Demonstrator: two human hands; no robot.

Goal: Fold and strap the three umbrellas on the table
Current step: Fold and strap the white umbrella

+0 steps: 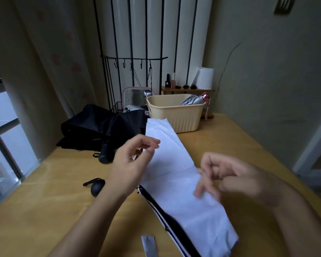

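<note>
Grips: 2 bare hands over the middle of the desk [54,210], 1 at each side of the same umbrella.
Left: the left grip [133,160] has its fingers curled, with thumb and forefinger pinching the left edge of the white umbrella [174,164] along its far half. A small dark part shows between the fingertips, too small to name.
Right: the right grip [230,179] is blurred. Its bent fingers have their tips on the cloth at the umbrella's right edge, about midway along. I cannot tell whether they grasp the cloth or only touch it.
Umbrella in hand: the white umbrella lies long and flat on the desk, slanting from the far middle to the near right. Its cloth is loose and creased, and a black band runs along its near left edge.
Strap: a grey strap [149,245] lies flat at the near edge, just left of the umbrella's near end.
Loose handle: a black handle [97,188] with a loop lies just left of the left forearm.
Far left: the black umbrella [100,125] is heaped loose, and its grip end points toward the left hand.
Far middle: a cream basket [174,115] stands just behind the white umbrella's far tip. It holds the silver umbrella [193,100], whose handle end rests over the right rim.
</note>
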